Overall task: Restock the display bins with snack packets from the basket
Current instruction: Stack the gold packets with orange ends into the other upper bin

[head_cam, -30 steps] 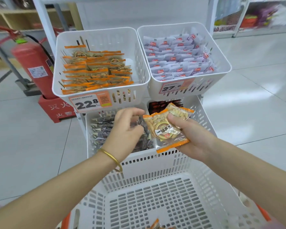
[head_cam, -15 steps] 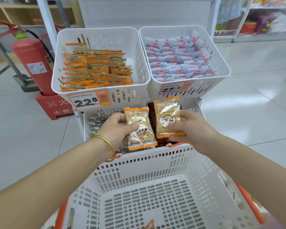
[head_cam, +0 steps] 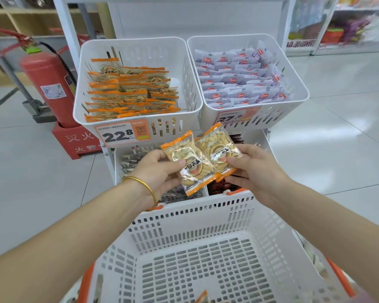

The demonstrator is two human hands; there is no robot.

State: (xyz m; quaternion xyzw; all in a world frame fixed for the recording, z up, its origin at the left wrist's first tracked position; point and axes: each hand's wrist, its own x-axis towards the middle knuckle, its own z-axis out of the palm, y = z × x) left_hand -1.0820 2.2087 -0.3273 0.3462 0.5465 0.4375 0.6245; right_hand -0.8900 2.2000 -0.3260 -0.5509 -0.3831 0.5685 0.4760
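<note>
Left grip (head_cam: 155, 170) pinches one orange-edged packet (head_cam: 189, 166), right grip (head_cam: 253, 169) pinches a second packet (head_cam: 220, 149); mid-restock, I judge both need lifting into the matching upper-left bin (head_cam: 140, 51).

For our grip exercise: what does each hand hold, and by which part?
The left hand pinches one snack packet by its left edge; the right hand pinches a second packet by its right edge.

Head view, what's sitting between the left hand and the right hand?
Two overlapping orange-edged snack packets: the left hand pinches the front packet, the right hand holds the rear packet. The head view shows it.
</note>
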